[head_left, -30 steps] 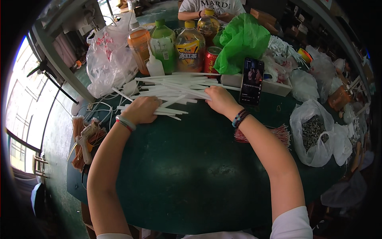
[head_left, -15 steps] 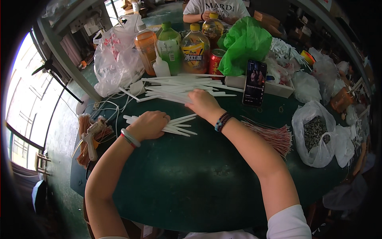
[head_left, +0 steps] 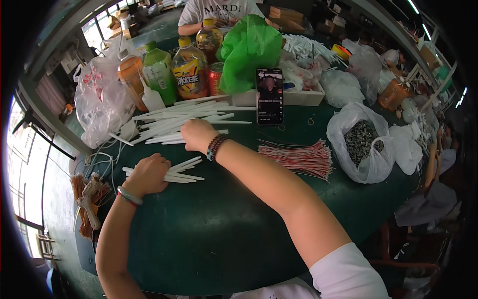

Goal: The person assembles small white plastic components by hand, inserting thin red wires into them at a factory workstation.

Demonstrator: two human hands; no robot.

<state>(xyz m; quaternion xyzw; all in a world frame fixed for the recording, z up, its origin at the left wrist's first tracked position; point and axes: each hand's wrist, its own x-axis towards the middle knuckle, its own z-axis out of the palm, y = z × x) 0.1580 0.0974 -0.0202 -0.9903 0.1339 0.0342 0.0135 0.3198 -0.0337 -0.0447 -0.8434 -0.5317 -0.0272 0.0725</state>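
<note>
My left hand point(head_left: 150, 174) is closed around a small bundle of thin white rods point(head_left: 186, 172), low over the table. Their ends fan out to its right, and a few show on its left. Farther up and to the right, my right hand point(head_left: 196, 135) has its fingers curled on white rods at the near edge of a loose pile point(head_left: 172, 117). Rod ends stick out on both sides of that hand; its fingertips are hidden from view.
Drink bottles point(head_left: 189, 70), a squeeze bottle point(head_left: 151, 97) and a green plastic bag point(head_left: 251, 50) stand behind the pile. A phone point(head_left: 269, 97), red-and-white wires point(head_left: 301, 157) and a bag of small metal parts point(head_left: 356, 144) lie rightward. A brush-like bundle point(head_left: 89, 202) sits left. Another person point(head_left: 219, 12) sits opposite.
The view has swung to the right, so the scene sits farther left. Both hands stay around the same rods, with little clear movement of their own. The phone's picture has changed.
</note>
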